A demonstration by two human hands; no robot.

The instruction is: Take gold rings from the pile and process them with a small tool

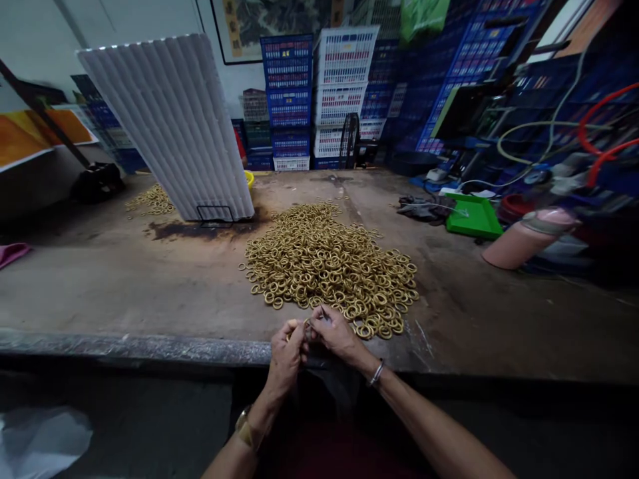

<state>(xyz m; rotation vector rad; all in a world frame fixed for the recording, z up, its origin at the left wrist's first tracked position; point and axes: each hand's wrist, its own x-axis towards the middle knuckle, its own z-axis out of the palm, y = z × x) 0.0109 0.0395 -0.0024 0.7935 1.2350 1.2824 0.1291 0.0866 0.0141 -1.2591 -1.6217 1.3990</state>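
Observation:
Close together at the table's front edge, both my hands are closed, with fingertips almost meeting. My left hand (pixel 285 356) pinches a brass-coloured ring (pixel 307 322), mostly covered by the fingers. In my right hand (pixel 340 338) is a thin, dark pointed tool (pixel 324 313); its tip sticks up past the fingers, and its exact kind is unclear. Its other end, near the ring, is hidden. Just beyond my hands lies a broad heap of brass-coloured rings (pixel 332 259), with some loose ones around its edge.
A tall corrugated pale panel (pixel 170 126) leans in a black wire stand (pixel 214 214) on the worn table (pixel 124 286). More rings (pixel 152 201) lie behind it. To the right are a green tray (pixel 474 216), a pink cylinder (pixel 529 238) and hoses. Stacked crates (pixel 344 66) stand behind.

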